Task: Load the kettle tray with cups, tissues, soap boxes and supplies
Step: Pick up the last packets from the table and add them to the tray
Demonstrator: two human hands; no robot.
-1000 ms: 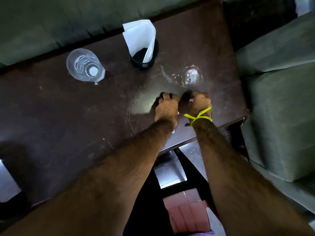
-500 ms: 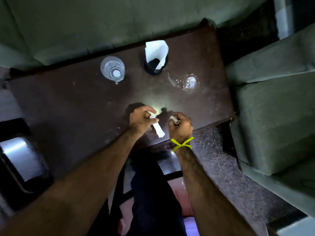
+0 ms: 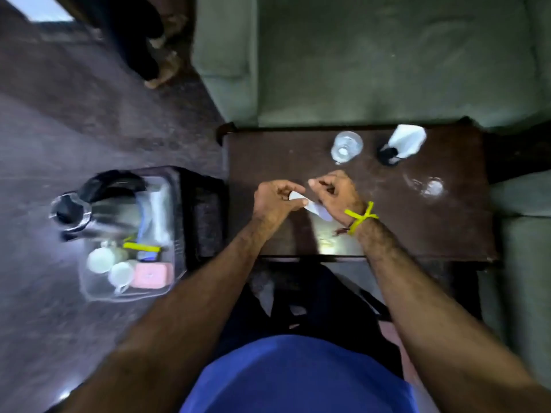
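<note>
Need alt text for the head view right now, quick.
Both hands, left hand and right hand, hold a small white packet above a dark table. Left of it sits the tray with kettle, cups and pink box.

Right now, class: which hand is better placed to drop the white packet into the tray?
Left. The left hand already pinches the packet and is nearer the tray, which lies on its side; the right hand would have to cross over.
</note>
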